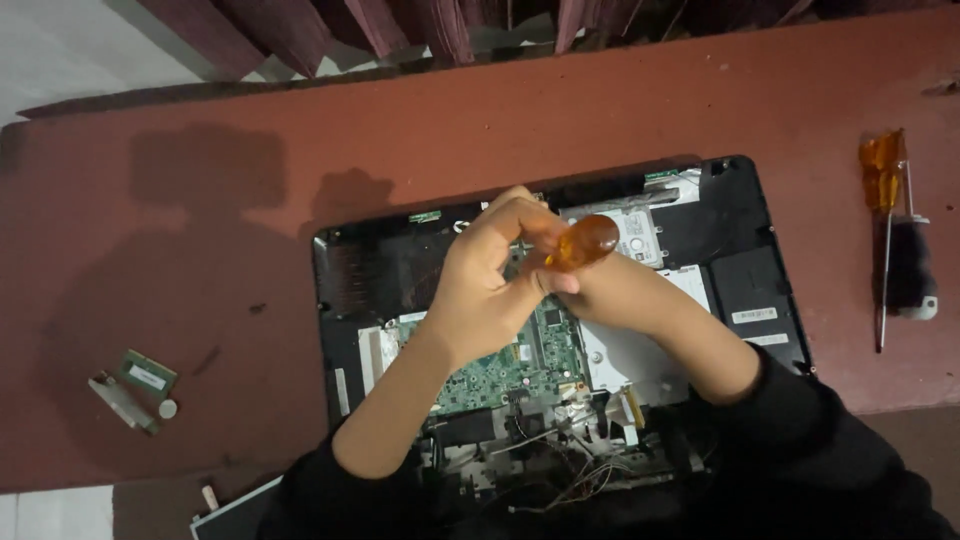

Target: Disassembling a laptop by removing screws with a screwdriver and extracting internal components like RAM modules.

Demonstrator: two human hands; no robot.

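An opened black laptop (735,225) lies on the red-brown table, its green circuit board (505,372) and silver drive (637,232) exposed. Both hands meet over its middle. My right hand (610,290) grips a screwdriver with a translucent orange handle (585,242), the handle pointing up toward the camera and the shaft hidden. My left hand (490,280) curls around the same spot, fingertips touching the tool near the right hand. Loose wires (570,480) spill from the laptop's near edge.
Two more screwdrivers, one with an orange handle (882,170) and one with a black handle (910,270), lie at the right of the table. A small green memory module (150,375), a coin cell (168,408) and small parts sit at the left. Dark curtains hang behind.
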